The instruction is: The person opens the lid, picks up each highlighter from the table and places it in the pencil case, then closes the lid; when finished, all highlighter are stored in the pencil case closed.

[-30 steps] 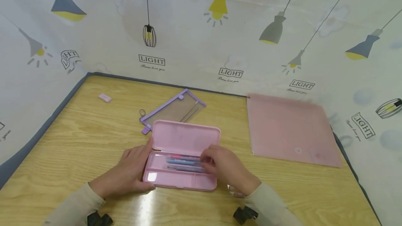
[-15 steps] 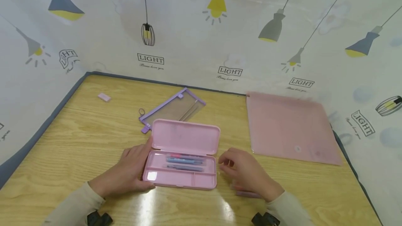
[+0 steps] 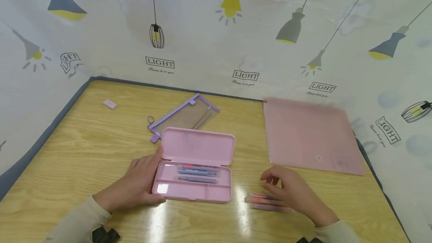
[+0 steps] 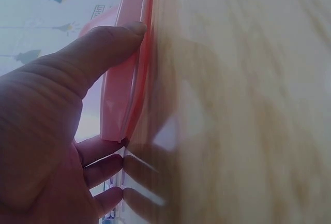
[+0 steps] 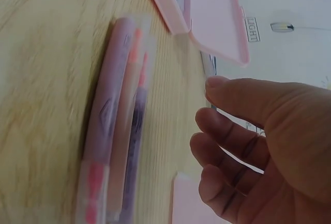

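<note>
A pink pencil case lies with its lid raised. Several pens rest in its long back compartment. My left hand holds the case's left end; the left wrist view has the thumb on the front edge and fingers round the end. My right hand, fingers loosely curled with nothing between them, hovers over a small group of highlighter pens on the table to the right of the case. In the right wrist view, a purple highlighter lies beside other capped pens, apart from the fingertips.
Behind the case lies a clear purple-edged zip pouch with thin sticks inside. A small pink eraser sits at the far left. A pink folder lies at the back right. Patterned cloth walls border the wooden table.
My right hand has left the case and moved right, above the highlighter pens, which now show more. My left hand stays on the case.
</note>
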`<state>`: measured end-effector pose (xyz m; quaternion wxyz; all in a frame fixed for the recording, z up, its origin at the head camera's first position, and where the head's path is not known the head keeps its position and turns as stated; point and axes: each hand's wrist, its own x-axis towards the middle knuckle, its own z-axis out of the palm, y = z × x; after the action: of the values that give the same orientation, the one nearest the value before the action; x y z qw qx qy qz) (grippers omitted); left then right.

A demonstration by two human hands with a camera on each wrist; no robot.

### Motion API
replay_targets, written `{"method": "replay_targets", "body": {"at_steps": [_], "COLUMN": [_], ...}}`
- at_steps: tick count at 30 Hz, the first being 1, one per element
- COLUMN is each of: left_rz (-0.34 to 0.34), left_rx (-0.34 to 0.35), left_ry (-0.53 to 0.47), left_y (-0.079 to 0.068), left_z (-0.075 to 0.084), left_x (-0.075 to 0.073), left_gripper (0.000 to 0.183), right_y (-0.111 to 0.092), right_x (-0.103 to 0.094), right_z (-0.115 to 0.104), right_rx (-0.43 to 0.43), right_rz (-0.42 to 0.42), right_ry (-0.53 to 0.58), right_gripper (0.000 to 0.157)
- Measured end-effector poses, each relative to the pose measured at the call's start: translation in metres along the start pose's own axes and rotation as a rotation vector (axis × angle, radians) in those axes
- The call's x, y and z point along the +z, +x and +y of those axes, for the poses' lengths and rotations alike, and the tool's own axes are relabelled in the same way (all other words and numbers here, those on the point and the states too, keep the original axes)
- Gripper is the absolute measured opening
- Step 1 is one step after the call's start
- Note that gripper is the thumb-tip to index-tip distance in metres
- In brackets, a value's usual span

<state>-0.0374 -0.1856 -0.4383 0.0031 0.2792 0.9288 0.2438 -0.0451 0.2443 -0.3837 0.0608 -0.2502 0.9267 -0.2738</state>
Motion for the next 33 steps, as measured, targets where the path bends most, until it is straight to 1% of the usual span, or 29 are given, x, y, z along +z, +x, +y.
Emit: {"method": "replay_targets", "body": {"at_steps": [7, 11, 16, 22, 28, 33], "left_rz": [0.014, 0.029, 0.026, 0.021, 0.023, 0.021], "left_rx": [-0.002, 0.008, 0.008, 0.003, 0.003, -0.002], "left_ry": [-0.002, 0.006, 0.006, 0.002, 0.006, 0.0], "left_y": [0.001, 0.001, 0.001, 0.001, 0.001, 0.001], "left_z": [0.001, 0.0, 0.0, 0.001, 0.0, 0.001], "left_x": [0.0, 0.001, 0.001, 0.0, 0.002, 0.001], "left_gripper": [0.129, 0.129, 0.129, 0.128, 0.129, 0.128], "right_y": [-0.015, -0.023, -0.029, -0.032, -0.031, -0.03], "right_x": [-0.006, -0.005, -0.003, 0.002, 0.003, 0.003], "right_z": [0.009, 0.014, 0.022, 0.029, 0.031, 0.032], "right_rx": [0.052, 0.105, 0.164, 0.165, 0.153, 0.145], "right_rz": [-0.01, -0.033, -0.064, -0.07, -0.087, -0.092], "right_ry": [0.019, 0.026, 0.018, 0.008, 0.018, 0.003], "right_gripper": [0.009, 0.009, 0.011, 0.008, 0.006, 0.006]}}
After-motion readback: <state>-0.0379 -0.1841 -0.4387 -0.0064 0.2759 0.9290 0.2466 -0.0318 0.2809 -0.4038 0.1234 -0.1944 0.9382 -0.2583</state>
